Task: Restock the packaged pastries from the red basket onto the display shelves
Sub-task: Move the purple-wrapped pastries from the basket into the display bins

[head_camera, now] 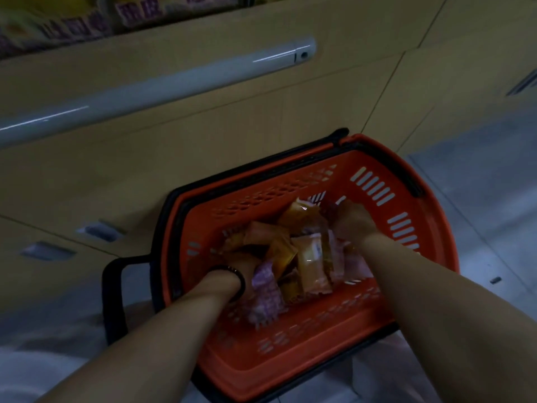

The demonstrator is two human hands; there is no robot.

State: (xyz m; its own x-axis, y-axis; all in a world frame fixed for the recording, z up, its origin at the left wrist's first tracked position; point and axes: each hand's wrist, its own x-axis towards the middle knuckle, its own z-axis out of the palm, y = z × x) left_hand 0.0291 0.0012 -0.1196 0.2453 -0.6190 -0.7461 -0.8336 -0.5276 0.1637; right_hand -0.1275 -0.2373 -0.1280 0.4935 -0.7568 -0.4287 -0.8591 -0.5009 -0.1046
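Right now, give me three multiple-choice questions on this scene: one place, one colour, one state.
1. Where does the red basket stand? A on the floor by the cabinet B on a shelf C on a trolley
2. What colours are the packets in it? A green and blue B orange and purple C black and white
3. How does its black carry handle lie? A raised upright B broken off C folded down along the rim
1 A, floor shows around it; 2 B, both wrapper colours show; 3 C, it lies flat on the rim.
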